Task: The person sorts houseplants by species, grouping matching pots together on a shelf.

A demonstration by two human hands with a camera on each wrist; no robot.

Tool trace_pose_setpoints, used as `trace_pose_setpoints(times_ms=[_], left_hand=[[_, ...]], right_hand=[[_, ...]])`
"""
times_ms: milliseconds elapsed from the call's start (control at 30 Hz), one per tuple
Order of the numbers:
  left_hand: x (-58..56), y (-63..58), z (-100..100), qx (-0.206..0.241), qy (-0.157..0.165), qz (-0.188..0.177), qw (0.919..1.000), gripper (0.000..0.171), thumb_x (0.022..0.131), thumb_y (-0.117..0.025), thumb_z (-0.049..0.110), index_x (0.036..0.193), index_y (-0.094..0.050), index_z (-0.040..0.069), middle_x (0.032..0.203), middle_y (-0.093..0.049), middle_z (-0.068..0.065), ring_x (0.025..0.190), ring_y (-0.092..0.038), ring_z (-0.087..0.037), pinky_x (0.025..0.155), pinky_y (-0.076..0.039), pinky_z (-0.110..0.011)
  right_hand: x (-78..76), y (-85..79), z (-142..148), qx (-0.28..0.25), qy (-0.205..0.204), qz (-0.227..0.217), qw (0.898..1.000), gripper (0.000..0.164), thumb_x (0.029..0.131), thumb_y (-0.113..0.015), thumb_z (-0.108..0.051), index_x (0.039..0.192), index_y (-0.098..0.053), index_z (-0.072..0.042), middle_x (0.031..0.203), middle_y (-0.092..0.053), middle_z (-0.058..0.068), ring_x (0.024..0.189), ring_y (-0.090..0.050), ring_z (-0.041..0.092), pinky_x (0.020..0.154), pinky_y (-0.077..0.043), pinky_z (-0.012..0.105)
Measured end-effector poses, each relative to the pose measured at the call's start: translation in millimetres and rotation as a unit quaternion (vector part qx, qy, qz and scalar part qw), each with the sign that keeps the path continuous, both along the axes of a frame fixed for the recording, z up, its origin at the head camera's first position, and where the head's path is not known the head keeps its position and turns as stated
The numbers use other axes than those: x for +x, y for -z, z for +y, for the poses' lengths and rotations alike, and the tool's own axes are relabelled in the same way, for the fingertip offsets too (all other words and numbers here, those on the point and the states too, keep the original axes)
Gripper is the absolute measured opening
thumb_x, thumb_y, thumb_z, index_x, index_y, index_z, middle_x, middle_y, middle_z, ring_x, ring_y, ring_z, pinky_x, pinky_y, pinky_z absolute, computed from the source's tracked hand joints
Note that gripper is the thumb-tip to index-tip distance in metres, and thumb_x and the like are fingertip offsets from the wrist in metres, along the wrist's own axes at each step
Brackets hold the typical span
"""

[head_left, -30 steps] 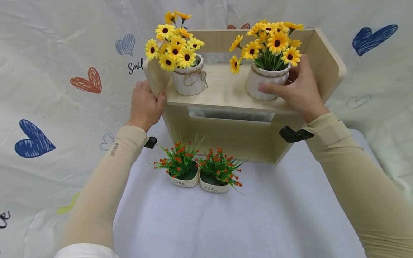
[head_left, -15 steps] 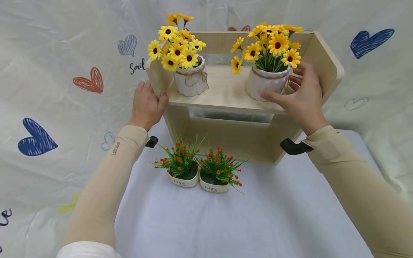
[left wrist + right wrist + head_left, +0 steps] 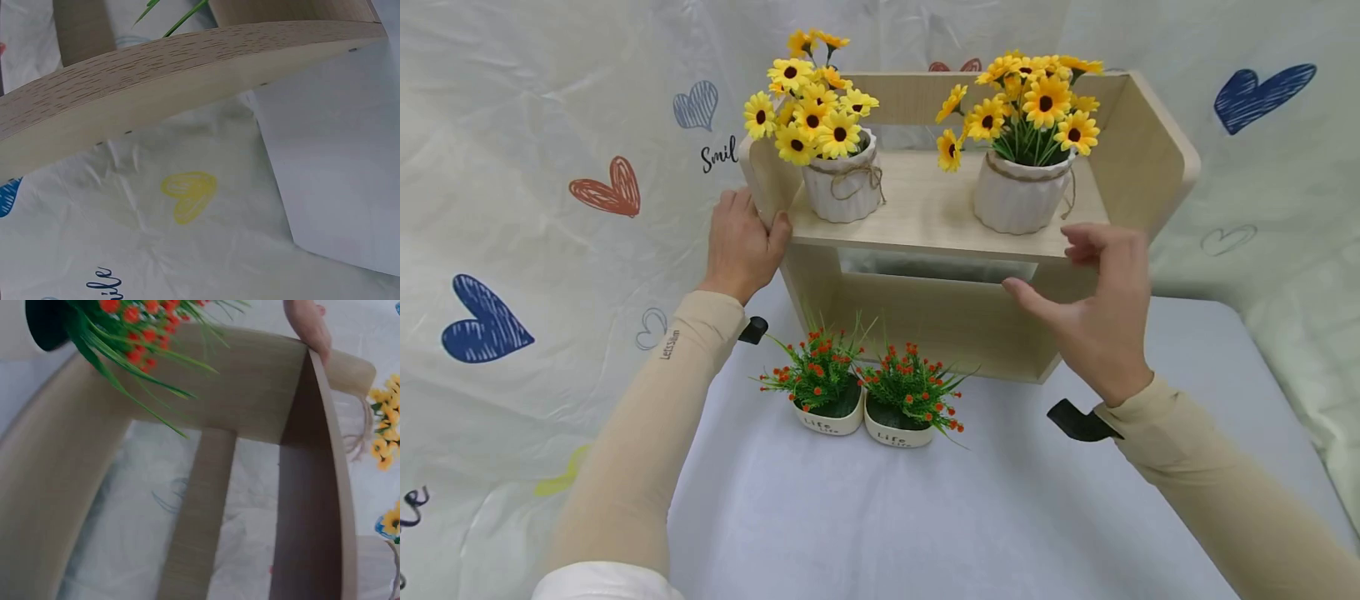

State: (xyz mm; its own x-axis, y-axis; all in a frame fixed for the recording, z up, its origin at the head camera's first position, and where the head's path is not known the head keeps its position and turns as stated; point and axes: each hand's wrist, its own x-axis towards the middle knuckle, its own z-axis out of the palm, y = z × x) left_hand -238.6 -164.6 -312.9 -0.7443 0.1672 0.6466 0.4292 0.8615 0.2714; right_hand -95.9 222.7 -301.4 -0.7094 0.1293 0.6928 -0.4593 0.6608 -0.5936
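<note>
A pale wooden two-tier shelf (image 3: 925, 208) stands on the table. My left hand (image 3: 745, 250) grips the edge of its left side panel, thumb at the front; in the right wrist view that hand (image 3: 309, 325) appears at the top. My right hand (image 3: 1097, 312) holds nothing and hovers before the shelf's right part, fingers loosely bent and thumb apart. Just beyond it, on the upper board, sits a ribbed white pot (image 3: 1018, 200) of yellow artificial daisies, upright. A matching daisy pot (image 3: 844, 192), tied with a twine bow, stands at the upper left.
Two small cream pots, one at left (image 3: 827, 425) and one at right (image 3: 897, 437), stand side by side in front of the shelf with red-flowered grassy plants. A white cloth (image 3: 940, 525) covers the table. Behind hangs a pale sheet with printed hearts (image 3: 606, 187).
My right hand has let go of the right daisy pot and drawn back toward me and down. That pot stays on the upper board. My left hand keeps its hold on the shelf.
</note>
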Motion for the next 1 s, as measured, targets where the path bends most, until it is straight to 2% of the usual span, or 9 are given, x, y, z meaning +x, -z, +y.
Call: trace_pose_setpoints(times_ms=[33, 133, 167, 233, 300, 400, 567, 800, 1000], left_hand=[[0.3, 0.4, -1, -0.002, -0.002, 0.002, 1.0, 0.051, 0.096, -0.037, 0.041, 0.103, -0.063, -0.002, 0.096, -0.065, -0.024, 0.084, -0.046, -0.043, 0.081, -0.038, -0.053], [0.5, 1.0, -2, -0.01, -0.002, 0.009, 0.9999, 0.051, 0.096, -0.036, 0.041, 0.1, -0.062, -0.002, 0.093, -0.065, -0.024, 0.084, -0.046, -0.042, 0.08, -0.038, -0.053], [0.3, 1.0, -2, -0.011, -0.001, 0.011, 0.9999, 0.051, 0.096, -0.035, 0.041, 0.099, -0.062, -0.002, 0.092, -0.064, -0.024, 0.083, -0.046, -0.042, 0.08, -0.038, -0.052], [-0.3, 0.8, -1, -0.013, 0.003, 0.015, 0.9998, 0.051, 0.096, -0.035, 0.041, 0.099, -0.062, -0.002, 0.092, -0.064, -0.023, 0.083, -0.046, -0.042, 0.081, -0.038, -0.052], [-1.3, 0.3, -1, -0.013, 0.007, 0.017, 0.9997, 0.051, 0.096, -0.035, 0.041, 0.102, -0.062, -0.002, 0.093, -0.064, -0.023, 0.085, -0.046, -0.041, 0.082, -0.038, -0.052], [-2.6, -0.2, 0, -0.01, 0.01, 0.018, 0.9997, 0.052, 0.096, -0.034, 0.042, 0.103, -0.062, -0.002, 0.095, -0.064, -0.023, 0.087, -0.047, -0.042, 0.083, -0.039, -0.052], [-4.3, -0.1, 0, -0.008, 0.011, 0.016, 0.9998, 0.054, 0.096, -0.034, 0.043, 0.105, -0.063, -0.002, 0.096, -0.065, -0.023, 0.088, -0.047, -0.042, 0.084, -0.038, -0.052], [-6.7, 0.2, -1, -0.01, 0.004, 0.016, 0.9998, 0.057, 0.094, -0.032, 0.045, 0.11, -0.062, -0.002, 0.099, -0.066, -0.022, 0.089, -0.047, -0.04, 0.083, -0.038, -0.051], [-6.7, -0.5, -4, -0.027, -0.005, 0.009, 0.9996, 0.062, 0.093, -0.031, 0.045, 0.119, -0.064, -0.001, 0.108, -0.068, -0.021, 0.092, -0.048, -0.04, 0.086, -0.04, -0.051]], right_hand=[[2.4, 6.8, 0, -0.004, -0.007, 0.013, 1.0, 0.068, 0.068, -0.092, -0.01, 0.125, -0.057, 0.006, 0.116, -0.056, 0.023, 0.104, -0.044, -0.001, 0.095, -0.037, 0.015], [8.8, 27.4, -1, -0.043, -0.03, 0.034, 0.998, 0.057, 0.069, -0.089, -0.004, 0.115, -0.059, 0.011, 0.102, -0.057, 0.007, 0.098, -0.047, 0.001, 0.091, -0.039, 0.015], [10.5, 34.5, -1, -0.059, -0.038, 0.038, 0.997, 0.053, 0.07, -0.087, -0.001, 0.113, -0.06, 0.012, 0.1, -0.056, 0.001, 0.096, -0.048, 0.001, 0.089, -0.041, 0.015], [12.6, 49.2, -1, -0.096, -0.051, 0.048, 0.993, 0.043, 0.071, -0.083, 0.007, 0.107, -0.06, 0.015, 0.099, -0.056, -0.004, 0.093, -0.052, 0.002, 0.086, -0.045, 0.014], [14.6, 65.2, 0, -0.118, -0.062, 0.053, 0.99, 0.037, 0.071, -0.079, 0.013, 0.103, -0.061, 0.017, 0.097, -0.06, 0.001, 0.091, -0.055, 0.003, 0.085, -0.047, 0.014], [16.6, 89.1, 1, -0.122, -0.069, 0.042, 0.989, 0.031, 0.073, -0.076, 0.017, 0.1, -0.062, 0.017, 0.095, -0.061, 0.007, 0.089, -0.058, 0.004, 0.085, -0.049, 0.013], [19.0, 125.3, 2, -0.131, -0.066, -0.011, 0.989, 0.028, 0.076, -0.073, 0.018, 0.103, -0.064, 0.014, 0.095, -0.061, -0.007, 0.086, -0.059, 0.0, 0.083, -0.049, 0.009], [20.5, 170.2, -10, -0.116, -0.059, -0.096, 0.987, 0.023, 0.081, -0.073, 0.013, 0.103, -0.065, 0.009, 0.09, -0.064, 0.01, 0.082, -0.057, -0.011, 0.077, -0.046, 0.006], [21.6, 192.5, -23, -0.106, -0.091, -0.17, 0.975, 0.026, 0.084, -0.076, 0.003, 0.108, -0.067, 0.0, 0.095, -0.068, 0.008, 0.084, -0.059, -0.008, 0.079, -0.049, 0.009]])
